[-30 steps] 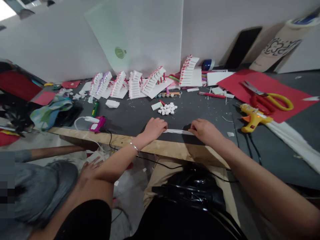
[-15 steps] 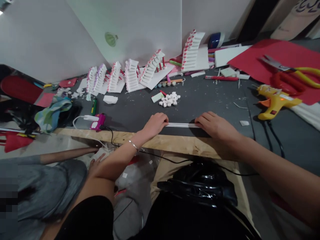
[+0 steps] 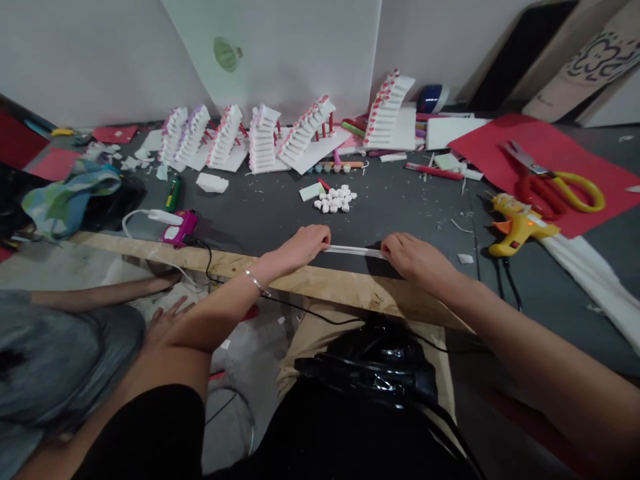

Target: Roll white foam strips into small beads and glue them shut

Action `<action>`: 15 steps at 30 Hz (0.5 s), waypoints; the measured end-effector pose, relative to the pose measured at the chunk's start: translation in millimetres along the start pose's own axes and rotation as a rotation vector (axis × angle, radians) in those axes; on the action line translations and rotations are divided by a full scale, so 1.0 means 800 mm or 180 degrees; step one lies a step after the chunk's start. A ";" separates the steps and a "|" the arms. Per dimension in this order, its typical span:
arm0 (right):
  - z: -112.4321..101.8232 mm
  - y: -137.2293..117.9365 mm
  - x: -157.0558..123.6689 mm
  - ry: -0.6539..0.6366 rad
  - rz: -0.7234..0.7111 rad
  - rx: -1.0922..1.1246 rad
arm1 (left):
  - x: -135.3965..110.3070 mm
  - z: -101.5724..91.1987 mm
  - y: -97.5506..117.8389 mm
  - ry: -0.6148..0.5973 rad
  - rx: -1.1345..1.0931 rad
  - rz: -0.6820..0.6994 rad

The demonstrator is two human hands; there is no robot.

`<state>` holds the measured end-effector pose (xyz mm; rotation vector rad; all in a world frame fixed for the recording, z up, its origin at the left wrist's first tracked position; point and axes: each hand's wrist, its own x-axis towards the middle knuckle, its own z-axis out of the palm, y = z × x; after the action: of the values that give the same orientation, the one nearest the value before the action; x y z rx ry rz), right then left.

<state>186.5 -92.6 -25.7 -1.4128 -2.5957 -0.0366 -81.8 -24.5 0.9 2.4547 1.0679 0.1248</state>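
Near the front edge of the dark tabletop (image 3: 280,223), a thin white strip (image 3: 355,251) is stretched level between my two hands. My left hand (image 3: 306,244) pinches its left end, and the fingers of my right hand (image 3: 411,256) are closed on the right end. The strip looks folded or rolled lengthwise; its ends are hidden in my fingers. Just beyond it lies a pile of small white rolled pieces (image 3: 336,199), beside a pale green card (image 3: 312,192). Along the wall stand several small white staircase models (image 3: 263,140) with red or purple dots on their steps.
On the right are a yellow glue gun (image 3: 520,230) with cords, scissors (image 3: 555,183) on a red sheet (image 3: 480,143), and long white strips (image 3: 593,287). A magenta plug adapter (image 3: 179,229) and green cutter (image 3: 173,193) lie left. Another person's arm (image 3: 100,293) shows lower left.
My view has shifted slightly, so the table items sit differently in the picture. Both hands keep hold of the white strip, with little other movement.
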 end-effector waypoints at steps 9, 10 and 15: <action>0.011 0.022 0.003 0.0324 -0.0172 0.1003 | 0.006 0.002 -0.014 0.0172 -0.0740 0.0131; 0.011 0.022 0.002 0.0380 -0.0232 0.1013 | 0.005 0.003 -0.015 0.0205 -0.0777 0.0138; 0.010 0.020 -0.004 0.0469 -0.0514 0.0932 | 0.003 0.009 -0.025 0.0245 -0.0920 0.0344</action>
<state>200.5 -85.2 -34.7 -1.0581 -2.4653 0.2012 -91.6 -13.8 -14.9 2.2590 0.8791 0.3833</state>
